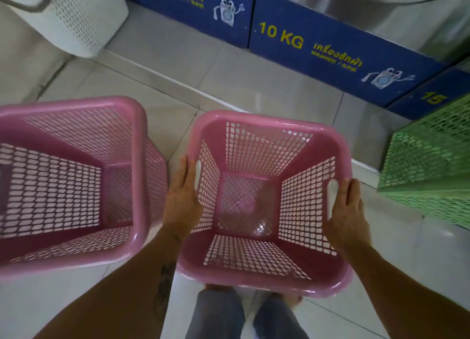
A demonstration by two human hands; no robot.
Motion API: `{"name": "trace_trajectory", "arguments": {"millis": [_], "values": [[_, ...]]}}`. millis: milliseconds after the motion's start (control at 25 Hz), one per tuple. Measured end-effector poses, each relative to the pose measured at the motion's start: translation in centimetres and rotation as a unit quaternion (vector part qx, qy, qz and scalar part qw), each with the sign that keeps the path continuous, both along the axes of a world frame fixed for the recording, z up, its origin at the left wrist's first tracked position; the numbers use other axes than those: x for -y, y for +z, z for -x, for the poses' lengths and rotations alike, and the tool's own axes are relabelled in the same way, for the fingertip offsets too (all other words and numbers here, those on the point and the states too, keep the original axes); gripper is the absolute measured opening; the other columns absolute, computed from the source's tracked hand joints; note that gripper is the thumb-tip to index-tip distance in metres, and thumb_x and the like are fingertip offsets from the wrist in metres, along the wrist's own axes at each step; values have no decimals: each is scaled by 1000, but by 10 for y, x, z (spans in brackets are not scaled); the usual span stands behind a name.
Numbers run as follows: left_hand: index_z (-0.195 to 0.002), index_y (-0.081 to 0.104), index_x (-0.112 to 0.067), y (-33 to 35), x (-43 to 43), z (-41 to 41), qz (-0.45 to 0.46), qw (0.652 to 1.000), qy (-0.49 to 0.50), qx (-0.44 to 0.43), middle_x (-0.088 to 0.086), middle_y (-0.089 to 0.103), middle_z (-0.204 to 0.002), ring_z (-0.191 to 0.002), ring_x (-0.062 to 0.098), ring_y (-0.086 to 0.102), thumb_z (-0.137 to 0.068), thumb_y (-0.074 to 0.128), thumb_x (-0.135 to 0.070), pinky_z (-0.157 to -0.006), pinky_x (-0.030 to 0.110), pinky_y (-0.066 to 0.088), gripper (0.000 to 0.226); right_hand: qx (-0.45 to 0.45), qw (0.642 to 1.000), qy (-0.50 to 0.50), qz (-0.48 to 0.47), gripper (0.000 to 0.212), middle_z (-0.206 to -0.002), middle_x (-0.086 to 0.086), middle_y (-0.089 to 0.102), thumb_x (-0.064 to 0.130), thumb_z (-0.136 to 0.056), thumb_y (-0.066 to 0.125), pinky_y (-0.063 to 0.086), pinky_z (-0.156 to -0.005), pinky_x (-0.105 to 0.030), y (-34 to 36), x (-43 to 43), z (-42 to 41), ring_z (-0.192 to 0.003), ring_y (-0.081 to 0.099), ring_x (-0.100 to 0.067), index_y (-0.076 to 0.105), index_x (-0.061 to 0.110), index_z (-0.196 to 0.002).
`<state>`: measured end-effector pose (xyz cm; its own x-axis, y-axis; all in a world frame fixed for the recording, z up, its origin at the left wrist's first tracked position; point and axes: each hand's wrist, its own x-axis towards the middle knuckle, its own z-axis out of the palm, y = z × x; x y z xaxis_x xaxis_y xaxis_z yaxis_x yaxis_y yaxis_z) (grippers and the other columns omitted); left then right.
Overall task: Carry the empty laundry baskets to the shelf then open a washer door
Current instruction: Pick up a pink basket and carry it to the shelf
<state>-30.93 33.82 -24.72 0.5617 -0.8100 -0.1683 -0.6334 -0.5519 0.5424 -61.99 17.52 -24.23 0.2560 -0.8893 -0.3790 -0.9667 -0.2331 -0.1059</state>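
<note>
Pale tiled floor (229,81) underfoot, and dead centre, an empty pink basket (256,285) is squeezed between both hands. The left hand (181,198) lies flat on its left wall and the right hand (347,211) flat beside the right handle slot, fingers straight, pressing, not curled. A second pink basket (138,160) stands just left, a green basket (427,160) off right. A white hamper (84,18) and the blue 10 KG washer panel (330,51) lie beyond.
</note>
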Motion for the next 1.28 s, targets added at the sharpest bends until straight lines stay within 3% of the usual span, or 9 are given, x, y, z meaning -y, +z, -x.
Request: {"name": "trace_trajectory", "arguments": {"millis": [200, 320, 400, 480, 560, 640, 720, 1000, 1280], "values": [[-155, 5, -20, 13, -11, 5, -106, 993, -40, -10, 2, -3, -163, -145, 33, 21, -75, 51, 5, -109, 44, 38, 95, 43, 996, -14, -74, 104, -162, -12, 2, 17, -76, 68, 44, -100, -62, 17, -12, 12, -141, 28, -47, -2, 17, -153], [-149, 23, -21, 58, 5, 2, -180, 982, -53, -2, 4, 26, -156, -132, 33, 41, -76, 55, -8, -97, 51, 48, 81, 87, 993, 10, -83, 96, -162, -16, 9, 14, -75, 66, 40, -107, -59, 68, -2, 7, -146, 19, -44, 10, 17, -153], [-136, 40, -22, 104, 28, 8, -163, 985, -48, -3, 1, 52, -132, -112, 28, 57, -78, 54, -13, -83, 47, 55, 60, 118, 992, 17, -50, 88, -162, -17, 11, 14, -81, 65, 30, -114, -51, 113, 6, 4, -150, 9, -36, 14, 9, -153], [-128, 48, -21, 158, 59, 25, -106, 993, -49, -17, 0, 60, -115, -101, 27, 63, -81, 55, -14, -79, 40, 55, 48, 141, 989, -23, -24, 90, -164, -13, 5, 19, -84, 65, 27, -116, -44, 168, 17, 10, -150, 13, -31, 10, 5, -154], [-135, 47, -17, 207, 96, 47, -55, 995, -77, -10, 5, 58, -130, -117, 29, 57, -84, 58, -19, -96, 39, 48, 52, 156, 987, -42, 11, 91, -165, -9, 4, 16, -82, 66, 32, -113, -42, 219, 30, 29, -149, 21, -29, 11, 5, -154], [-144, 38, -9, 252, 137, 81, -19, 993, -121, 3, 11, 41, -150, -136, 27, 40, -86, 57, -19, -112, 34, 29, 62, 161, 984, -59, 50, 91, -165, -10, 6, 12, -80, 66, 35, -111, -43, 263, 47, 63, -147, 23, -31, 14, 6, -153], [-144, 37, -7, 286, 174, 123, 17, 989, -147, 6, 11, 36, -153, -139, 25, 36, -85, 56, -16, -114, 31, 25, 63, 161, 981, -81, 75, 91, -164, -12, 7, 12, -79, 67, 33, -112, -43, 295, 69, 103, -147, 25, -33, 15, 6, -154], [-137, 46, -8, 324, 281, 311, 65, 983, -171, 9, 11, 43, -147, -133, 27, 42, -83, 55, -11, -107, 37, 34, 55, 151, 976, -128, 92, 90, -164, -11, 8, 12, -80, 63, 31, -114, -43, 334, 156, 291, -146, 26, -33, 13, 6, -154], [-130, 50, -10, 315, 358, 463, -1, 977, -199, 71, 14, 52, -132, -116, 35, 54, -76, 61, -11, -95, 44, 44, 55, 86, 985, -146, 24, 90, -162, -11, 13, 11, -76, 59, 39, -110, -46, 318, 231, 456, -139, 33, -38, 13, 9, -154]]}}
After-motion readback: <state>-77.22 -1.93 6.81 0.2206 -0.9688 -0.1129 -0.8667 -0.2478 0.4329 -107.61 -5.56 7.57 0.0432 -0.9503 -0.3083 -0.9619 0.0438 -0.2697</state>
